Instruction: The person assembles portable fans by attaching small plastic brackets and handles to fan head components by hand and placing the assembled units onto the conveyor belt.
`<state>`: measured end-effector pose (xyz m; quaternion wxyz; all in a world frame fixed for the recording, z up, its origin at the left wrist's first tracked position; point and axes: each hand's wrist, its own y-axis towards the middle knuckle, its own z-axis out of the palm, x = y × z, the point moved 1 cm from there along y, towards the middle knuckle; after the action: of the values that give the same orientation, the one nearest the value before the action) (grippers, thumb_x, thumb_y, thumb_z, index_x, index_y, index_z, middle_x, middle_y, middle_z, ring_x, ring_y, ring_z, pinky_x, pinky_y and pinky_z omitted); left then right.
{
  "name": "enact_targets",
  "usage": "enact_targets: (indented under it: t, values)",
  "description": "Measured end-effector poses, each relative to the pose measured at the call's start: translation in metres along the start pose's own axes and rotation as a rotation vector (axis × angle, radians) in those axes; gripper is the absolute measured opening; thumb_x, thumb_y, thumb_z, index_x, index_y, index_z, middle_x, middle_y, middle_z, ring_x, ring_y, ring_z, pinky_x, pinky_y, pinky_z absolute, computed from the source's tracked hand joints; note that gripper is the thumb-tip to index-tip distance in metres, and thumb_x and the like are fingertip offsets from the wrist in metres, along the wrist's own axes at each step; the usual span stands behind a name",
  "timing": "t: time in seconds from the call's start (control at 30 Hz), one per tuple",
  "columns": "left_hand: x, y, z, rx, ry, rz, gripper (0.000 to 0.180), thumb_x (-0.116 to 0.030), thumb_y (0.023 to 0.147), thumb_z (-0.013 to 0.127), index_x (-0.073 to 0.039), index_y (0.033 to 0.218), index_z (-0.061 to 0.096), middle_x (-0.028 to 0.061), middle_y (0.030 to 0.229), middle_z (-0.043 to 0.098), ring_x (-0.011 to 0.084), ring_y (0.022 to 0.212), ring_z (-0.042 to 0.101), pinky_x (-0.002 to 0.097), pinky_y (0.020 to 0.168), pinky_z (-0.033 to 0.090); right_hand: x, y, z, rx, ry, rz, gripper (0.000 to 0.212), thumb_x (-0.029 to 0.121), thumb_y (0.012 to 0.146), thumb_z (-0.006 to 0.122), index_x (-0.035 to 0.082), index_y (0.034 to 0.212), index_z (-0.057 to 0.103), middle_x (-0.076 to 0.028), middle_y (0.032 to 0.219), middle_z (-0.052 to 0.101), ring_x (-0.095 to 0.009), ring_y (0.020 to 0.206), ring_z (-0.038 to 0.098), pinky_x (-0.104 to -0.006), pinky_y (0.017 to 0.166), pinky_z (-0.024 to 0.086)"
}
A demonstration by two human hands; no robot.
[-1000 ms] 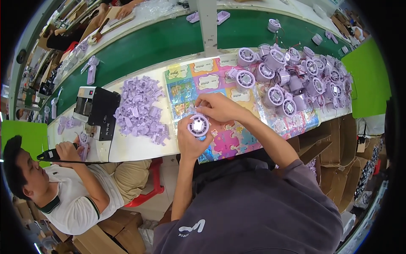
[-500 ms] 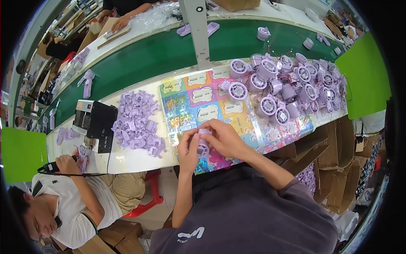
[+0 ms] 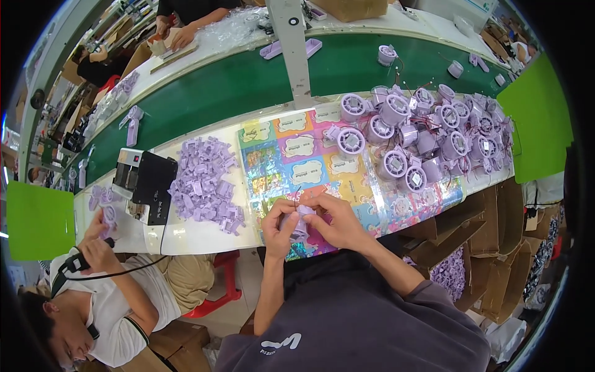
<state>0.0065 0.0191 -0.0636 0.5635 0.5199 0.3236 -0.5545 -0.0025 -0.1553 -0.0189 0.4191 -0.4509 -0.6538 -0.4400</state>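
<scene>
Close to the table's front edge, my left hand [image 3: 278, 228] and my right hand [image 3: 338, 221] are both closed around one small lilac plastic housing [image 3: 301, 230]. My thumbs press on its upper part, and the fingers cover much of it. A thin dark wire shows just above my fingertips. Beneath lies a colourful printed sheet [image 3: 307, 146]. Left of it is a heap of small lilac plastic parts [image 3: 207, 186]. To the right, round lilac fan housings with wires [image 3: 396, 164] are piled up.
A black and silver machine [image 3: 149, 186] stands left of the heap. Beside it, a co-worker [image 3: 118, 291] holds a corded black tool and a lilac part. Behind the table runs a green conveyor belt [image 3: 229, 87] with a metal post [image 3: 291, 56] before it. Cardboard boxes [image 3: 496, 248] stand at right.
My hands have tilted the lilac housing and shifted slightly down and right, with the fingers closer around it. The co-worker's tool hand has lowered away from the part.
</scene>
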Motion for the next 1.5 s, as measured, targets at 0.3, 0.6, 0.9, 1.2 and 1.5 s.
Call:
enact_targets:
  t: [0.3, 0.6, 0.9, 1.2, 1.5]
  values:
    - [-0.016, 0.027, 0.005, 0.081, -0.026, -0.209, 0.011, -0.005, 0.096, 0.064, 0.005, 0.099, 0.068, 0.0091, 0.107, 0.067, 0.0138, 0.096, 0.062, 0.0271, 0.085, 0.048, 0.002, 0.006, -0.013, -0.101, 0.294, 0.146, 0.024, 0.008, 0.091, 0.070, -0.002, 0.113, 0.068, -0.009, 0.083, 0.065, -0.012, 0.063, 0.057, -0.0274, 0.058, 0.046]
    - [-0.022, 0.225, -0.045, -0.270, 0.482, -0.017, 0.017, -0.013, 0.095, 0.068, 0.001, 0.103, 0.071, 0.0054, 0.092, 0.073, 0.0113, 0.081, 0.065, 0.0255, 0.072, 0.051, -0.047, 0.003, -0.058, -0.456, -0.186, 0.025, 0.019, 0.009, 0.092, 0.070, -0.005, 0.106, 0.069, -0.011, 0.078, 0.064, -0.014, 0.058, 0.056, -0.0277, 0.054, 0.043]
    - [0.059, 0.425, -0.148, 0.101, 1.312, 0.227, 0.051, -0.031, 0.083, 0.075, -0.010, 0.128, 0.063, 0.0214, 0.133, 0.060, 0.0402, 0.131, 0.051, 0.0462, 0.109, 0.043, -0.033, 0.000, -0.056, -0.496, -0.106, 0.158, 0.020, 0.007, 0.091, 0.068, -0.003, 0.108, 0.070, -0.010, 0.081, 0.065, -0.015, 0.069, 0.061, -0.0268, 0.062, 0.047]
    - [0.134, 0.480, -0.025, -0.044, 1.279, 0.089, 0.055, -0.058, 0.090, 0.062, -0.018, 0.127, 0.071, 0.0215, 0.148, 0.049, 0.0429, 0.137, 0.042, 0.0518, 0.114, 0.036, -0.047, 0.004, -0.070, -0.594, -0.270, 0.205, 0.024, 0.007, 0.090, 0.071, -0.003, 0.111, 0.070, -0.009, 0.075, 0.062, -0.016, 0.058, 0.055, -0.0290, 0.052, 0.043]
    - [0.104, 0.478, -0.023, 0.033, 1.447, 0.105, 0.038, -0.046, 0.090, 0.067, -0.015, 0.109, 0.079, 0.0219, 0.124, 0.062, 0.0396, 0.114, 0.057, 0.0457, 0.099, 0.048, -0.044, 0.009, -0.068, -0.546, -0.197, 0.159, 0.025, 0.005, 0.089, 0.071, -0.003, 0.112, 0.070, -0.009, 0.075, 0.061, -0.015, 0.057, 0.055, -0.0273, 0.052, 0.043]
